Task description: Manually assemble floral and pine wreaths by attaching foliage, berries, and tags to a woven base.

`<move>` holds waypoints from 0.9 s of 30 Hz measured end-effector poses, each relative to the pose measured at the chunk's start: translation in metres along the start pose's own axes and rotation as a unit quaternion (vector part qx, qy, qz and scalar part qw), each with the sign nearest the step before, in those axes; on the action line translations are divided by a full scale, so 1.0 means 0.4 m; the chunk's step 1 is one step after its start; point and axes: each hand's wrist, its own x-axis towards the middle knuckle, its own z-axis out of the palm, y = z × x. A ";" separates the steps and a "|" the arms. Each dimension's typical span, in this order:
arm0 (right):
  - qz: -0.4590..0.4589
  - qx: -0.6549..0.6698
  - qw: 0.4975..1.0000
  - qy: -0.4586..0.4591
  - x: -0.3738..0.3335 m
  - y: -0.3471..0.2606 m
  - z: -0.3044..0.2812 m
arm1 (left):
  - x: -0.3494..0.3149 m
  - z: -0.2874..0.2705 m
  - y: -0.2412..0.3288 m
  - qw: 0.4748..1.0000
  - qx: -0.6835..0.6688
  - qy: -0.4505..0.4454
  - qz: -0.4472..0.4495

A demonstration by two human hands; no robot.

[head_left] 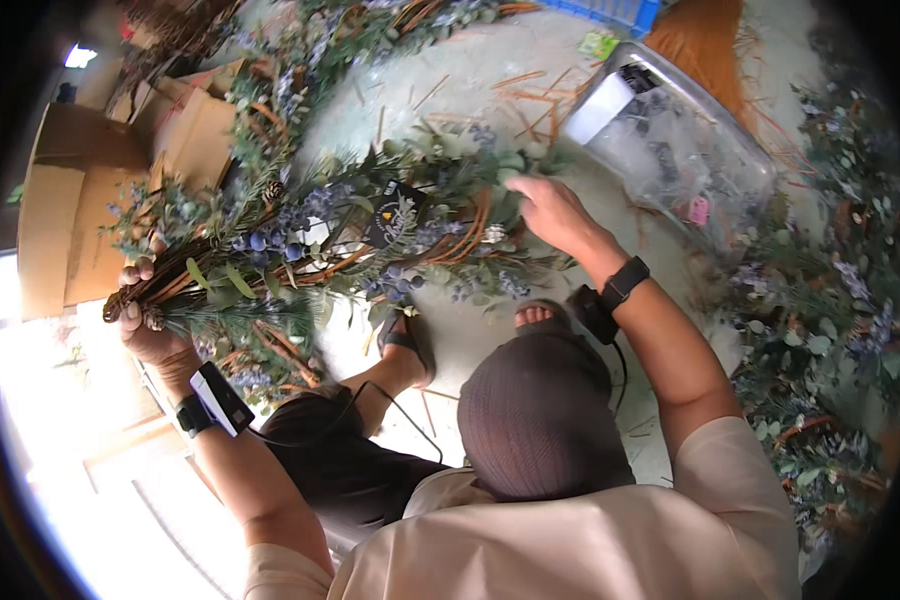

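Observation:
A long teardrop-shaped floral swag (pixel 260 240) of brown twigs, green leaves, blue berries, small lavender flowers and pinecones stretches across in front of me. My left hand (pixel 153 325) is closed around its bound twig end, fingers wrapped over the stems. My right hand (pixel 560 212) is at the other end, its fingers closed at the leafy tips; the leaves partly hide the fingertips, which look pinched on a sprig. A black printed tag (pixel 394 212) lies among the leaves in the swag's middle.
A clear plastic bin (pixel 670 140) holding bags and a pink tag stands at the right. Cardboard boxes (pixel 90 200) are at the left. More greenery (pixel 820 330) lies along the right. Loose twigs litter the floor (pixel 370 110); a blue crate (pixel 610 12) sits at the far edge.

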 end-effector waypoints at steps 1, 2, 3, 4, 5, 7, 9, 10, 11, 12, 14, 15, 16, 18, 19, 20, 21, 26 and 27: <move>-0.034 0.053 0.996 0.055 0.018 -0.081 -0.037 | 0.006 -0.005 0.005 1.000 0.020 0.004 0.006; -0.064 0.155 0.985 0.032 0.040 -0.151 -0.052 | 0.009 -0.075 0.018 0.991 0.111 0.059 0.046; -0.162 0.114 0.977 0.075 0.054 -0.218 -0.061 | 0.036 -0.016 -0.020 0.995 0.090 0.034 0.023; -0.274 0.081 0.953 0.098 0.076 -0.281 -0.071 | 0.063 0.014 -0.047 0.997 0.060 0.041 -0.012; -0.388 0.139 0.908 0.077 0.101 -0.389 -0.095 | 0.076 0.030 -0.012 0.992 0.126 0.028 -0.011; -0.416 0.118 0.885 0.174 0.095 -0.509 -0.096 | 0.105 0.142 -0.046 0.991 0.127 -0.032 -0.014; -0.326 0.110 0.939 0.011 0.115 -0.574 -0.120 | 0.118 0.328 -0.091 0.984 0.177 -0.020 -0.009; -0.325 0.101 0.940 0.017 0.110 -0.583 -0.122 | 0.112 0.418 -0.097 0.977 0.212 -0.020 0.023; -0.314 0.050 0.948 0.035 0.107 -0.590 -0.117 | 0.098 0.469 -0.107 0.975 0.218 0.022 0.049; -0.297 -0.005 0.954 0.051 0.099 -0.585 -0.124 | 0.092 0.491 -0.126 0.977 0.208 0.018 0.052; -0.286 -0.010 0.957 0.051 0.081 -0.578 -0.140 | 0.083 0.513 -0.158 0.990 0.109 0.061 0.069; -0.282 -0.012 0.955 0.090 0.074 -0.577 -0.137 | 0.082 0.516 -0.169 0.991 0.101 0.045 0.078; -0.278 -0.014 0.952 0.129 0.070 -0.573 -0.133 | 0.080 0.522 -0.171 0.991 0.095 0.043 0.081; -0.298 0.000 0.940 0.167 0.077 -0.557 -0.128 | 0.080 0.526 -0.173 0.997 0.036 0.046 0.057; -0.256 0.036 0.956 0.138 0.077 -0.553 -0.145 | 0.091 0.491 -0.176 0.996 -0.021 0.081 0.026; -0.212 0.070 0.969 0.110 0.076 -0.544 -0.167 | 0.093 0.469 -0.188 0.991 -0.059 0.117 0.005; -0.229 0.117 0.950 0.179 0.070 -0.533 -0.175 | 0.086 0.435 -0.191 0.996 -0.048 0.076 0.002; -0.184 0.298 0.922 0.164 -0.077 -0.337 -0.390 | 0.070 0.334 -0.234 0.997 -0.009 0.056 -0.061; -0.135 0.230 0.947 0.182 -0.145 -0.319 -0.461 | 0.061 0.313 -0.239 0.996 -0.005 0.060 -0.060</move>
